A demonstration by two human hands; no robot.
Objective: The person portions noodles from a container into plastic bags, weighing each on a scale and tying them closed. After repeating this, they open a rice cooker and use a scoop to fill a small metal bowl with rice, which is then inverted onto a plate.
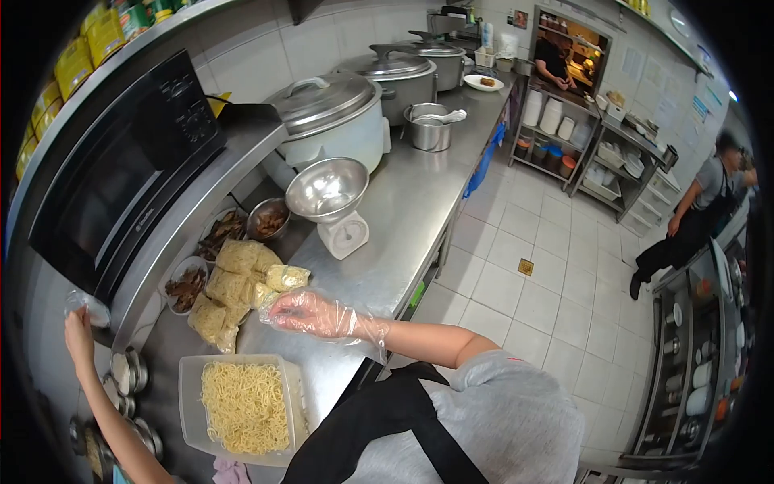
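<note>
My right hand wears a loose clear plastic glove, its fingers curled together right by the bagged noodles; whether anything is in them I cannot tell. Several of these clear bags lie in a pile on the steel counter. Far to the left, below the microwave, my bare left hand pinches a piece of clear plastic film. A translucent plastic tub holds loose yellow noodles in front of my body.
Behind the pile stands a kitchen scale with a steel bowl. Bowls of brown dried pieces sit beside the bags. A black microwave rests on a raised shelf. Large pots line the wall. A co-worker stands at right.
</note>
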